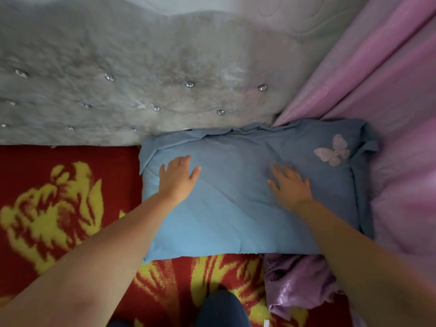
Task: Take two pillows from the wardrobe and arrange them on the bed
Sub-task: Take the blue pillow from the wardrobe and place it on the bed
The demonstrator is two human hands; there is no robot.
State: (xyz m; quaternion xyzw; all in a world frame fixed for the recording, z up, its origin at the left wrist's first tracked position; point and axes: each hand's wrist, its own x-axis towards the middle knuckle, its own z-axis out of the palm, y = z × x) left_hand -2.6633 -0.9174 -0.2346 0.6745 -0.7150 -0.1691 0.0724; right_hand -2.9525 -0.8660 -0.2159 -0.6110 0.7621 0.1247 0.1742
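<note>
Head view — left hand (177, 179) and right hand (289, 185), seemingly flat and spread, on blue pillow (236, 208) against grey headboard (141, 79).

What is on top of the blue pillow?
Both hands lie flat on the blue pillow: left hand, right hand. What is under it is hidden.

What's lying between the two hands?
Only bare blue pillow fabric lies between the left hand and right hand, in the head view.
</note>
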